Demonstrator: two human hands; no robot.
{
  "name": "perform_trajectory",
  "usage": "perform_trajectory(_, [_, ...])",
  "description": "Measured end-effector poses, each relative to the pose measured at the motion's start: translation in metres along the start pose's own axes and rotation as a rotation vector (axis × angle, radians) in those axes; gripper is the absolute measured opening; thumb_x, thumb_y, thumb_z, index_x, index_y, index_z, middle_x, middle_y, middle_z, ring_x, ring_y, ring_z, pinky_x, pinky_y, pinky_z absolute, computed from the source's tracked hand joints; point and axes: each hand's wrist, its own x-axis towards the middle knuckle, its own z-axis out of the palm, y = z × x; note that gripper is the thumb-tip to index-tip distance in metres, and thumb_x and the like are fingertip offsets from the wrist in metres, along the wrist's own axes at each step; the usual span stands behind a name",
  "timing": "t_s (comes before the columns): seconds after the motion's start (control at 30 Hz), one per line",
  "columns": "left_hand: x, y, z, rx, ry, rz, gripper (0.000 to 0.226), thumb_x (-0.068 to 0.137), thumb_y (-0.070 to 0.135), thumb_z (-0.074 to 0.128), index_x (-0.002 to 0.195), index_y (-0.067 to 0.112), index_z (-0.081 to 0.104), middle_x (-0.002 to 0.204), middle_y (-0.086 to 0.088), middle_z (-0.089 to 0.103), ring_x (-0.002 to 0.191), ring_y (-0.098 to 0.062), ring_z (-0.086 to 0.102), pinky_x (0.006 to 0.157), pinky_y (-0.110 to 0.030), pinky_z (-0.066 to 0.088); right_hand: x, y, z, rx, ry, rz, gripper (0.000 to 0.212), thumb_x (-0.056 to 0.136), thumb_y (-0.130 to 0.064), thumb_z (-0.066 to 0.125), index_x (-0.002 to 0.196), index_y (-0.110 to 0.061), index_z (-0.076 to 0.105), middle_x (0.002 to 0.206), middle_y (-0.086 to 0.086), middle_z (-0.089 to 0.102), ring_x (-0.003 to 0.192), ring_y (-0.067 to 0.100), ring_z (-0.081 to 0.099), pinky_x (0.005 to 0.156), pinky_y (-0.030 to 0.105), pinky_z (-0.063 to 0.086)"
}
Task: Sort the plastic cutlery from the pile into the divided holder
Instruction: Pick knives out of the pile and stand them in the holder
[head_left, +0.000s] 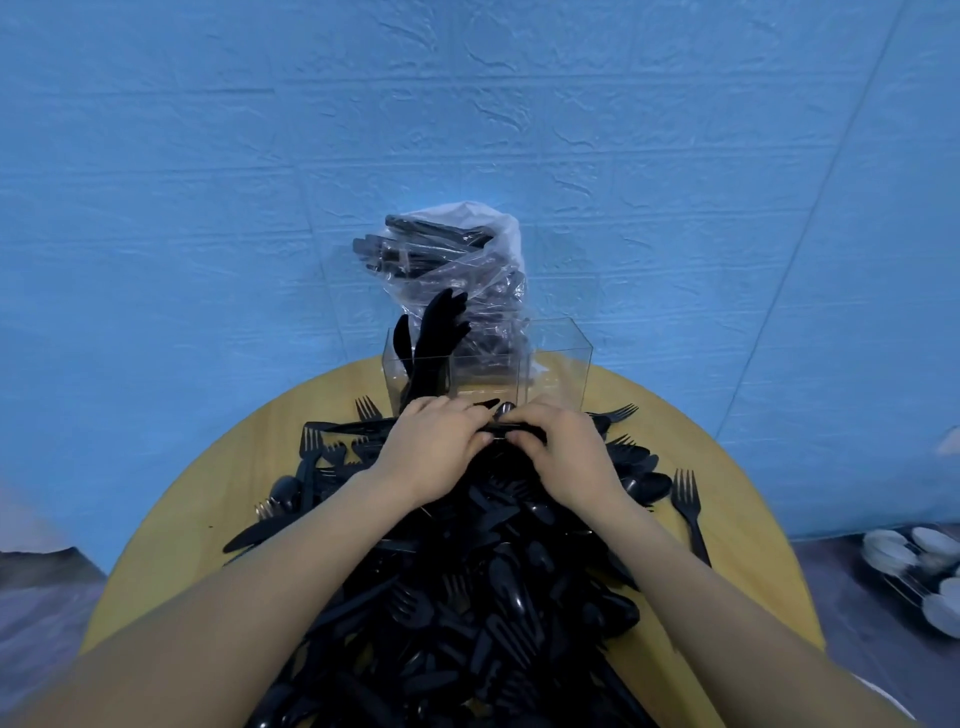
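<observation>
- While both our hands meet at the far edge of the pile (467, 582), they hold a small bundle of black cutlery (511, 430) between them, its long axis running left to right across our view.
- Our left hand (434, 447) has its fingers curled over the bundle's left end; our right hand (563, 449) curls its fingers over the right end. Neither hand is spread wide; both are closed around the same pieces, knuckles nearly touching.
- What kinds of pieces are in the bundle we cannot tell; a spoon-like tip (503, 410) peeks out above our fingers.
- The clear divided holder (558, 358) stands just beyond the hands, on the yellow surface (737, 467), so the bundle lies directly in front of its near wall.
- Its left compartment already carries upright forks (439, 332); the middle and right compartments look almost bare.
- We judge that the coming move turns on this: the bundle lies crosswise and the holder takes pieces upright, so it needs tipping on end and lifting over the rim.
- Both hands sit about equally near the holder, the left nearer the fork compartment, the right nearer the bare ones.
- Behind the holder leans a plastic bag (467, 260) of more cutlery, against the blue wall (208, 208).
</observation>
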Motion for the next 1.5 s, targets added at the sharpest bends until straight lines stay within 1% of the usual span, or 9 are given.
perform_trajectory(0.17, [-0.006,-0.002,-0.021,0.013,0.063,0.014,0.029,0.101,0.035,0.032,0.115,0.021,0.053,0.105,0.005,0.058,0.100,-0.018,0.051,0.077,-0.030,0.035,0.001,-0.008,-0.014,0.098,0.096,0.010,0.019,0.086,-0.018,0.067,0.104,-0.017,0.071,0.099,-0.003,0.068,0.092,0.013,0.061,0.084,0.020,0.044])
perform_trajectory(0.3, [-0.022,-0.010,-0.038,-0.173,0.079,-0.103,0.021,0.100,0.031,0.036,0.093,0.018,0.051,0.082,0.005,0.054,0.079,-0.019,0.056,0.063,-0.034,0.041,-0.002,-0.012,-0.031,0.268,0.251,0.143,0.020,0.085,-0.021,0.068,0.105,-0.020,0.066,0.089,-0.011,0.063,0.079,-0.002,0.055,0.071,0.003,0.038])
perform_trajectory(0.4, [-0.038,-0.009,-0.045,-0.340,0.076,-0.158,0.021,0.099,0.028,0.039,0.084,0.019,0.049,0.076,0.007,0.057,0.067,-0.013,0.056,0.064,-0.033,0.045,-0.008,-0.016,-0.037,0.376,0.260,0.246,0.020,0.089,-0.025,0.064,0.108,-0.022,0.061,0.087,-0.014,0.060,0.078,-0.003,0.055,0.071,0.006,0.042])
perform_trajectory(0.5, [-0.054,-0.001,-0.048,-0.603,0.022,-0.211,0.022,0.099,0.024,0.041,0.083,0.016,0.052,0.074,0.008,0.058,0.060,-0.006,0.054,0.067,-0.029,0.046,-0.015,-0.029,-0.032,0.590,0.187,0.312,0.021,0.093,-0.021,0.058,0.112,-0.013,0.060,0.085,-0.005,0.058,0.070,0.005,0.059,0.067,0.018,0.051])
perform_trajectory(0.7, [-0.079,0.022,-0.051,-0.946,-0.059,-0.277,0.023,0.100,0.021,0.040,0.087,0.015,0.058,0.068,0.012,0.057,0.054,0.000,0.047,0.059,-0.019,0.041,-0.026,-0.061,-0.027,0.850,0.235,0.360,0.012,0.094,-0.015,0.055,0.095,-0.005,0.062,0.061,-0.003,0.058,0.055,0.006,0.055,0.053,0.017,0.046])
perform_trajectory(0.87, [-0.094,0.035,-0.053,-1.141,-0.057,-0.327,0.020,0.099,0.018,0.043,0.098,0.011,0.062,0.070,0.009,0.058,0.055,-0.003,0.051,0.055,-0.018,0.044,-0.038,-0.081,-0.032,0.965,0.217,0.365,0.007,0.092,-0.013,0.058,0.088,-0.008,0.061,0.065,-0.002,0.059,0.054,0.005,0.052,0.053,0.017,0.046])
perform_trajectory(1.1, [-0.105,0.048,-0.057,-1.238,-0.105,-0.317,0.013,0.096,0.014,0.050,0.097,0.017,0.063,0.074,0.004,0.062,0.058,-0.002,0.057,0.059,-0.018,0.048,-0.044,-0.084,-0.038,0.890,0.232,0.425,0.011,0.093,-0.014,0.058,0.083,-0.010,0.057,0.069,0.000,0.058,0.053,0.006,0.046,0.054,0.019,0.042])
perform_trajectory(1.37, [-0.113,0.047,-0.058,-1.203,-0.124,-0.275,0.018,0.096,0.010,0.050,0.100,0.024,0.060,0.077,0.005,0.062,0.058,-0.002,0.054,0.060,-0.017,0.047,-0.053,-0.085,-0.052,1.010,-0.031,0.427,0.023,0.098,-0.008,0.045,0.080,-0.006,0.059,0.070,0.001,0.063,0.057,0.007,0.048,0.055,0.018,0.044])
perform_trajectory(1.5, [-0.115,0.048,-0.059,-1.186,-0.149,-0.226,0.020,0.094,0.009,0.054,0.100,0.027,0.061,0.078,0.007,0.063,0.062,-0.001,0.055,0.062,-0.017,0.047,-0.051,-0.088,-0.059,0.975,0.085,0.465,0.019,0.093,-0.001,0.053,0.075,-0.006,0.060,0.066,0.003,0.062,0.052,0.005,0.048,0.050,0.015,0.044])
